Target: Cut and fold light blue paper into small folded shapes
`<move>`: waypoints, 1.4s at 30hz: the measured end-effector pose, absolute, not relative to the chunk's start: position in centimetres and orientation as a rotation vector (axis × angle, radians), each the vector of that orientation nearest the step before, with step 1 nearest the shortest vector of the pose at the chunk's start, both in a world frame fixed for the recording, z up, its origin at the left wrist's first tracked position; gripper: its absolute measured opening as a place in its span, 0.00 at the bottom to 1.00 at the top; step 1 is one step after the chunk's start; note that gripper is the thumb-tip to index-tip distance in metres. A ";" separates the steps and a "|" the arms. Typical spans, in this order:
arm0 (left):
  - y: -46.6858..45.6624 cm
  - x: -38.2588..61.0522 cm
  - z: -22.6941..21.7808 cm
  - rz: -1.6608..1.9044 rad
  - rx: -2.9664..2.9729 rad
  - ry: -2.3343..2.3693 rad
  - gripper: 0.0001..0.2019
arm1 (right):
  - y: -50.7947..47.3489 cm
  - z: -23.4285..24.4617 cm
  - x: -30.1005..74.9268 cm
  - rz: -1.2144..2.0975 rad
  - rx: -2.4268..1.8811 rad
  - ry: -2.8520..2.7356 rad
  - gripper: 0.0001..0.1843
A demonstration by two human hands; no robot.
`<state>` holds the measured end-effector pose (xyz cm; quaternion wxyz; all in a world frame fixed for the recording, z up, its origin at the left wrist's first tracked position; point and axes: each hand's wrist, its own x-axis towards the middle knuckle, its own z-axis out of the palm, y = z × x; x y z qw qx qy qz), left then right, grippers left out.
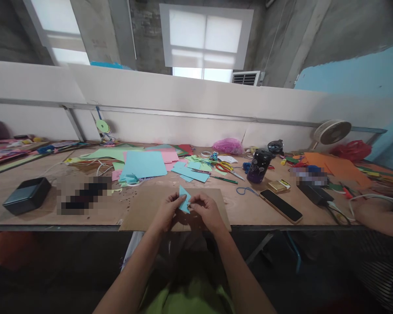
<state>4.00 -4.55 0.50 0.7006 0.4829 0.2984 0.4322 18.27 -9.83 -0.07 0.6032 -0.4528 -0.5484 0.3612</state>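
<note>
Workbench point(242, 205): long wooden top, strewn with coloured paper.
Cardboard sheet point(144, 209): flat at the near edge, beneath both hands.
Large blue sheet point(143, 164): flat on the workbench, at 11 o'clock from the hands, well apart.
Phone point(280, 205): screen up, at 3 o'clock from the hands.
Left hand point(165, 213): fingers pinched on the left edge of the blue paper piece.
Right hand point(208, 211): fingers pinched on its right edge.
Blue paper piece point(184, 200): held between both hands, tip toward 12 o'clock.
</note>
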 end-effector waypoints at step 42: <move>-4.1 3.5 0.2 0.904 1.179 0.580 0.14 | -10.0 0.4 18.2 0.474 -1.181 -1.375 0.02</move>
